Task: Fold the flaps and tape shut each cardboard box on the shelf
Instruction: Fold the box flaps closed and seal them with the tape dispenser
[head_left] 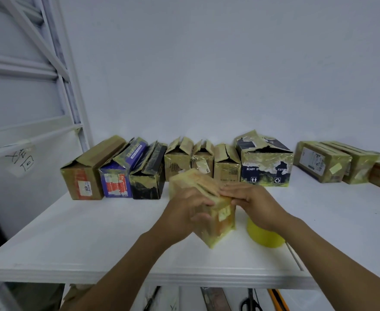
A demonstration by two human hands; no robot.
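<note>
My left hand (184, 209) grips the small box (221, 221); my right hand (252, 202), fingers flat, presses its flaps (keep edges flush before taping).

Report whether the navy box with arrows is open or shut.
Open: the navy box has torn top flaps standing up, not lying flat.

Yellow tape roll (265, 237), white shelf (95, 239)
</note>
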